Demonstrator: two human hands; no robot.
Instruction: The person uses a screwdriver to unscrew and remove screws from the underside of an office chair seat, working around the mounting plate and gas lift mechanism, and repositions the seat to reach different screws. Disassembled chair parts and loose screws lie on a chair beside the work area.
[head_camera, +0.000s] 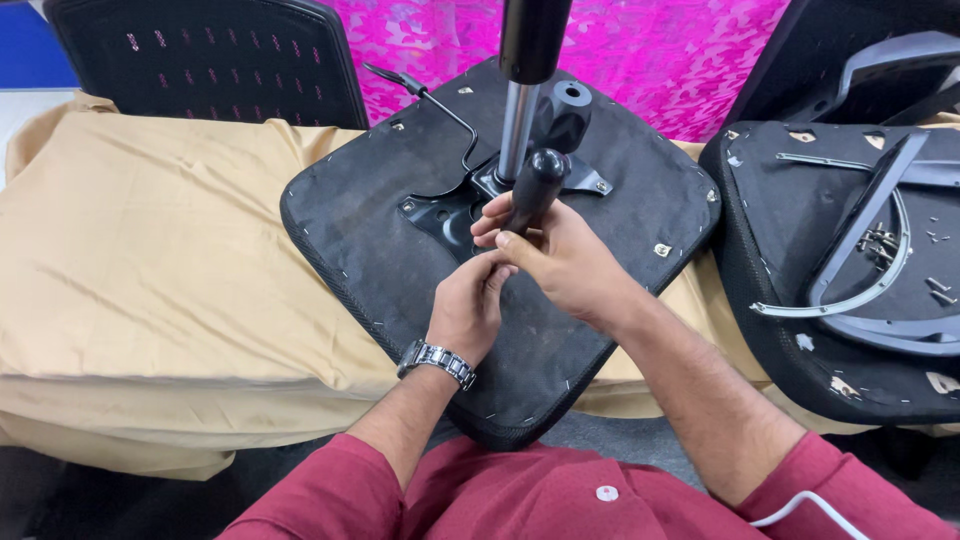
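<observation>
An upturned black chair seat lies on a tan cloth, with a black metal mechanism plate bolted at its middle and a chrome gas cylinder standing up from it. My right hand grips the black handle of a screwdriver held upright over the plate. My left hand, with a metal wristwatch, is curled just below it, fingers touching the tool's lower part near the plate. The tool's tip is hidden by my hands.
A thin black lever juts from the plate to the upper left. A second upturned seat at the right carries an armrest frame and loose screws. A black mesh chair back stands behind the tan cloth.
</observation>
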